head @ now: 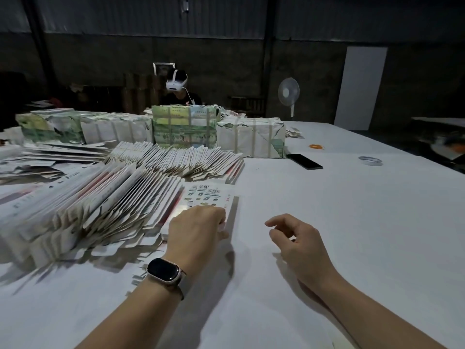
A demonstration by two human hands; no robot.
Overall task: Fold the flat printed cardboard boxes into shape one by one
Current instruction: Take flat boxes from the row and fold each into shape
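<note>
Left hand [198, 229] is laid knuckles-up on a flat printed box [210, 197] beside the fanned stack [95, 205]; fingertips hidden, grip cannot be told. Right hand [297, 241] hovers loosely curled, holding nothing. White table [352, 222]; dim room.

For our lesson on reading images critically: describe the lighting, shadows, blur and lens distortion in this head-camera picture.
Head view: the white table is brightly lit while the back wall stays dark; the left hand and right hand cast soft shadows on the table beside them; the fanned stack of flat boxes blurs toward the left edge; the wide lens stretches the forearms and bends the table edges.
</note>
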